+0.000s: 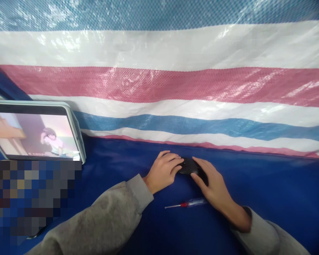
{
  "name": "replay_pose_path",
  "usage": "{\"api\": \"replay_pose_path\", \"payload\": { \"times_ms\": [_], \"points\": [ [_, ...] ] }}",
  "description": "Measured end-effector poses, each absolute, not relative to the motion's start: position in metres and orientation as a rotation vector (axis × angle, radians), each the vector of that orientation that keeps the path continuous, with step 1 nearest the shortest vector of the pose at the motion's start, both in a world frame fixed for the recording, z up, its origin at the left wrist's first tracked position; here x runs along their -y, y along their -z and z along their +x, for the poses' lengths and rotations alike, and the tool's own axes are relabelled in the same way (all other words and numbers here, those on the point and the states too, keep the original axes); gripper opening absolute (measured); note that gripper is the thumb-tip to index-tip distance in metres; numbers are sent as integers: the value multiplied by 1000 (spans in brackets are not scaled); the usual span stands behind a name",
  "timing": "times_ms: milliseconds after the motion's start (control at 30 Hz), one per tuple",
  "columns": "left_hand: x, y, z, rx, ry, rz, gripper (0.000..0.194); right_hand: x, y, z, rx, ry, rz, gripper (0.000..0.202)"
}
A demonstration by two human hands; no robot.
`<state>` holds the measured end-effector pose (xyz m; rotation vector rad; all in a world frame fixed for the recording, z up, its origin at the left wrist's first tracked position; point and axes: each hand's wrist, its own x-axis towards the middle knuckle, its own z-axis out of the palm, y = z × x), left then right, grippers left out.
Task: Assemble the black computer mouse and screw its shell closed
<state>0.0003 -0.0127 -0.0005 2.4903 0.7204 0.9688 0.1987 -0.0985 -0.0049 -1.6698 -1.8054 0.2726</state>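
A black computer mouse, smooth and rounded, lies on the blue surface between my two hands. My left hand has its curled fingertips on the mouse's left end. Around the right end, the thumb and fingers of my right hand grip it, and they hide part of that side. Just below the mouse, nearer to me, is a small screwdriver with a clear handle and a red collar. Its thin metal shaft points left, and neither hand holds it.
A tablet in a pale case stands tilted at the left, showing a cartoon. In front of it, a pixelated patch hides some things. A striped plastic sheet hangs as a wall behind the blue surface.
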Motion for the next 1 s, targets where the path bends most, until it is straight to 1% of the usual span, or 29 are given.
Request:
{"api": "replay_pose_path", "payload": {
  "times_ms": [467,833,1000],
  "points": [
    [10,3,-1,-691,-1036,2558,17,97,9,200,1903,-145,-1616,46],
    [16,-3,0,-732,-1135,2494,14,98,12,197,1881,-82,-1666,46],
    [14,-3,0,-713,-1116,2471,13,98,12,197,1881,-71,-1655,44]
  ]
}}
